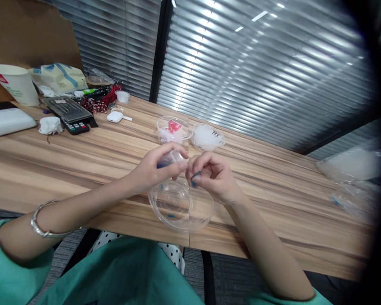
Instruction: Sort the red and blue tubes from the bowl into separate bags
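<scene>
Green sleeves sit closest. Just past the near edge of the smooth wooden table [82, 156] lies a round clear plastic bowl [178, 207]. Above it, the left hand [155, 167] pinches a small clear bag [173, 157], and the right hand [211, 176] curls tight around a tiny blue piece [195, 174].

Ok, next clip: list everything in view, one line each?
clear bowl: 1, transparent, near table edge, under the hands
small blue piece: 1, in right fingers
clear tub: 1, red item inside, mid-table
white bundle: 1, right of tub
calculator: 1, black, far left
paper cup: 1, white, far left
earbud case: 1, white
table: 1, wood
left hand: pinching something clear
right hand: pinching blue piece
</scene>
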The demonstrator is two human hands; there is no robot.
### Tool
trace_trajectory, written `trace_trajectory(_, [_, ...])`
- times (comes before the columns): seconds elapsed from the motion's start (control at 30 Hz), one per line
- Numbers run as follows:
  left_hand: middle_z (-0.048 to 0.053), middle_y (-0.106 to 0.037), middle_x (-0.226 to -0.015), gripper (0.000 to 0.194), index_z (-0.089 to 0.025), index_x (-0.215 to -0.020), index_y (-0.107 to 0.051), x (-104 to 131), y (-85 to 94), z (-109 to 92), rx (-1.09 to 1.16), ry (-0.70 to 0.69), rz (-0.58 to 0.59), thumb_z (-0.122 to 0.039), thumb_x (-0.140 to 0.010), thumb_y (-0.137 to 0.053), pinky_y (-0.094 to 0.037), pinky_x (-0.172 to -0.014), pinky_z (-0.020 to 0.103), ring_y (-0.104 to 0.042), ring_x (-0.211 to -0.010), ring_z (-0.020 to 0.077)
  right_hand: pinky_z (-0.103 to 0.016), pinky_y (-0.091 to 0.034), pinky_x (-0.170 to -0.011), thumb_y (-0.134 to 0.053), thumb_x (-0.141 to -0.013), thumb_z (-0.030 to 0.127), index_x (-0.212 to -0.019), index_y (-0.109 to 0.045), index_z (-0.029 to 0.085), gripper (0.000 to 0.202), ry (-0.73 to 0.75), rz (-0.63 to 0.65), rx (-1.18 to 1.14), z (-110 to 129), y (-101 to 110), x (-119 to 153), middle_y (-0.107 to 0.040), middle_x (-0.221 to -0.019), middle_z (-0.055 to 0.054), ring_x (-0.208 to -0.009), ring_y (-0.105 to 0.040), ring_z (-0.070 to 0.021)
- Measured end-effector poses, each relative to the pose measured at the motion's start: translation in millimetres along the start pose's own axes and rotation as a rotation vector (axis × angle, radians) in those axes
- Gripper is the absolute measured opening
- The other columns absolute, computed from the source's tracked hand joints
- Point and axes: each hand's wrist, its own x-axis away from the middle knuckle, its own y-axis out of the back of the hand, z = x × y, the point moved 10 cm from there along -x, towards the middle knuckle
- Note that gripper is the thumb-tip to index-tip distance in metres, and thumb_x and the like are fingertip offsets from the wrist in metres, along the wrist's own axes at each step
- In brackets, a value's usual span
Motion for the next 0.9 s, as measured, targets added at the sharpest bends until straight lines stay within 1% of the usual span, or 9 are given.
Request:
trace_trajectory(0.13, [0.001, -0.063, -0.091, 0.043, -0.020, -0.111, -0.057, 0.7, -8.6, -4.1, -0.331, 0.027, 0.099, -0.046, -0.080, -0.073, -0.046, -0.067, 0.025, -0.058, -0.076, 0.0140, -0.021, -0.054, -0.071, -0.073, -0.080, 0.009, -0.087, -0.064, 0.021, 0.016, 0.136, -0.400, 0.043, 4.4, 35.0, 3.0, -0.064, -0.086, 0.002, -0.079, -0.063, -0.0088])
trace_trajectory(0.23, [0.005, -0.063, -0.108, 0.051, -0.020, -0.117, -0.054, 1.2, -12.6, -5.7, -0.426, 0.059, 0.141, -0.050, -0.079, -0.072, -0.047, -0.075, 0.028, -0.061, -0.091, 0.0192, -0.023, -0.054, -0.073, -0.069, -0.081, 0.006, -0.088, -0.065, 0.022, 0.018, 0.223, -0.484, 0.234, 16.1, 32.6, 7.5, -0.064, -0.089, 0.002, -0.082, -0.063, -0.0096])
trace_trajectory(0.37, [0.005, -0.063, -0.110, 0.048, -0.021, -0.120, -0.051, 0.4, -9.7, -5.5, -0.387, 0.060, 0.102, -0.049, -0.084, -0.067, -0.047, -0.076, 0.028, -0.062, -0.093, 0.0194, -0.030, -0.053, -0.083, -0.065, -0.083, 0.005, -0.092, -0.065, 0.023, 0.020, 0.267, -0.481, 0.557, 27.2, 19.3, 10.4, -0.064, -0.093, 0.000, -0.093, -0.063, -0.0142])
trace_trajectory(0.47, [0.006, -0.062, -0.113, 0.046, -0.020, -0.117, -0.052, 0.2, -4.9, -5.4, -0.398, 0.040, 0.047, -0.050, -0.084, -0.067, -0.046, -0.073, 0.027, -0.061, -0.096, 0.0198, -0.033, -0.051, -0.084, -0.064, -0.086, 0.008, -0.093, -0.065, 0.023, 0.016, 0.222, -0.507, 0.643, 26.1, 21.5, 11.1, -0.065, -0.092, 0.000, -0.090, -0.063, -0.0152])
trace_trajectory(0.57, [0.005, -0.061, -0.110, 0.046, -0.021, -0.116, -0.052, 0.5, -2.9, -4.5, -0.399, 0.041, 0.028, -0.050, -0.084, -0.068, -0.043, -0.066, 0.025, -0.060, -0.087, 0.0165, -0.034, -0.049, -0.088, -0.058, -0.088, 0.007, -0.091, -0.067, 0.022, 0.017, 0.215, -0.449, 0.731, 27.3, 16.5, 8.1, -0.066, -0.094, -0.002, -0.094, -0.062, -0.0157])
trace_trajectory(0.67, [0.001, -0.061, -0.095, 0.044, -0.021, -0.115, -0.053, 0.8, 0.1, -4.5, -0.365, 0.036, -0.004, -0.048, -0.083, -0.069, -0.041, -0.061, 0.023, -0.055, -0.070, 0.0111, -0.034, -0.047, -0.092, -0.054, -0.089, 0.005, -0.091, -0.069, 0.021, 0.022, 0.238, -0.435, 0.744, 30.7, 14.5, 8.4, -0.062, -0.100, -0.003, -0.101, -0.060, -0.0159])
trace_trajectory(0.77, [-0.001, -0.058, -0.082, 0.040, -0.020, -0.114, -0.053, 1.5, 8.5, -2.1, -0.257, 0.033, -0.102, -0.047, -0.086, -0.066, -0.041, -0.057, 0.022, -0.052, -0.062, 0.0089, -0.031, -0.048, -0.082, -0.049, -0.085, 0.000, -0.086, -0.063, 0.020, 0.024, 0.218, -0.489, 0.641, 29.2, 21.7, 11.3, -0.059, -0.089, 0.000, -0.087, -0.060, -0.0136])
trace_trajectory(0.83, [-0.002, -0.058, -0.077, 0.038, -0.020, -0.113, -0.052, 2.3, 12.5, -0.1, -0.165, 0.016, -0.160, -0.045, -0.088, -0.065, -0.041, -0.055, 0.021, -0.052, -0.059, 0.0084, -0.029, -0.048, -0.076, -0.045, -0.081, -0.005, -0.075, -0.059, 0.018, 0.028, 0.142, -0.374, 0.708, 20.7, 12.3, 5.5, -0.060, -0.079, 0.001, -0.078, -0.059, -0.0130])
trace_trajectory(0.9, [-0.003, -0.057, -0.072, 0.036, -0.020, -0.112, -0.052, 2.8, 12.9, 1.3, -0.098, -0.003, -0.182, -0.044, -0.088, -0.065, -0.041, -0.054, 0.020, -0.053, -0.058, 0.0088, -0.030, -0.048, -0.078, -0.043, -0.079, -0.005, -0.074, -0.062, 0.016, 0.029, 0.009, -0.136, 0.911, 3.6, -7.9, -1.8, -0.065, -0.082, -0.002, -0.081, -0.061, -0.0150])
